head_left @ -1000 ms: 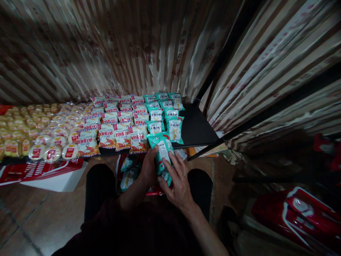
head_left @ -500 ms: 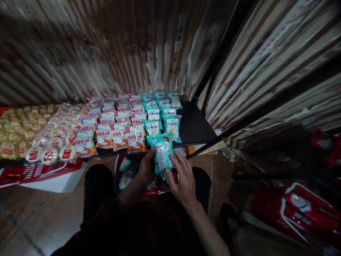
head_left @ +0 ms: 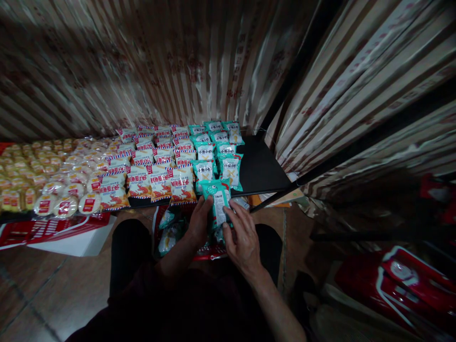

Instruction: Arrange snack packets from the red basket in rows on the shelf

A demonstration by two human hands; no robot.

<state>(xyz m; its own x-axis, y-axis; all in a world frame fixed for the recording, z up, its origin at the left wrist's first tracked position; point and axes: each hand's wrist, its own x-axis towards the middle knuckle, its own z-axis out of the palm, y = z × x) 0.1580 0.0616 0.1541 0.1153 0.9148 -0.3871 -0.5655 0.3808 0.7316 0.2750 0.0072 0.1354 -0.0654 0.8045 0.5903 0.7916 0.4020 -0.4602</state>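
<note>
A teal snack packet [head_left: 218,204], its printed back facing up, is held between my two hands just off the shelf's front edge. My left hand [head_left: 200,222] grips its left side, and my right hand [head_left: 243,237] has its fingertips on the right side. Below them, a red basket [head_left: 210,253] between my knees holds more teal packets [head_left: 170,239]. Beyond my hands, teal packets [head_left: 231,169] stand in rows on the black shelf [head_left: 263,164], beside rows of red, white and blue packets [head_left: 182,184].
Round wrapped snacks [head_left: 66,205] and small yellow ones [head_left: 21,180] cover the shelf's left part. A black metal post [head_left: 295,78] rises at the right. Striped sheeting [head_left: 160,61] hangs behind. A red bag [head_left: 402,285] lies at the lower right.
The held teal packet has turned slightly and looks narrower between my hands. My left hand has shifted a little to the right.
</note>
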